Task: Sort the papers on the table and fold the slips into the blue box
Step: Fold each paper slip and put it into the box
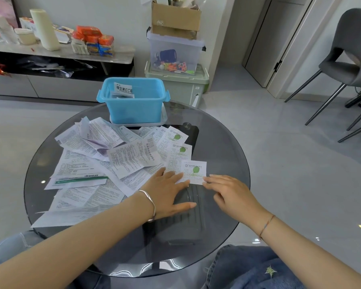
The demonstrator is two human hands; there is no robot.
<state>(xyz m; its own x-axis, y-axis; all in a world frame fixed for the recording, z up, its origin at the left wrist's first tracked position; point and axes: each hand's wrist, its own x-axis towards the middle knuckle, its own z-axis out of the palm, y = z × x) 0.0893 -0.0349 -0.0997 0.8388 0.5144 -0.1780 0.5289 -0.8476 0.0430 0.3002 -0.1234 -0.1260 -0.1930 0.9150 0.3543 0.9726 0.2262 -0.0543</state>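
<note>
On glass table point(223, 147), left hand point(167, 195) and right hand point(231, 195), spread, touch the slip point(194, 171), its heading toward blue box point(133, 109).

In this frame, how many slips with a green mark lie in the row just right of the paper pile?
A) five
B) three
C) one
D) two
B: three green-marked slips show in a row, the far slip, the middle slip and the near slip, which the left hand and the right hand touch with straight fingers.
</note>
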